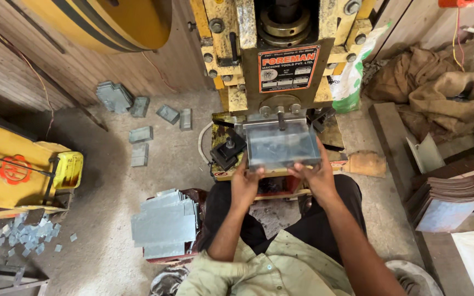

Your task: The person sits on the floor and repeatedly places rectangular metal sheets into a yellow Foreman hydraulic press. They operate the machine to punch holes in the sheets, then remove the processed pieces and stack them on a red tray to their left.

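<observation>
Firmly, left hand (pixel 244 183) and right hand (pixel 318 176) grip tray (pixel 281 145) near edge.

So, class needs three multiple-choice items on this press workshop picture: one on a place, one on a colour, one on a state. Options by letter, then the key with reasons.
1. Where does the stack of flat metal sheets lie?
A. at the person's left
B. on the press
C. on the sacks

2. What colour is the press frame?
A. blue
B. yellow
C. white

3. How is the metal tray held?
A. by neither hand
B. by one hand
C. by both hands

Key: 1 A, it sits beside the left knee. 2 B, its paint is yellow. 3 C, the left hand and right hand grip its near edge.
</observation>
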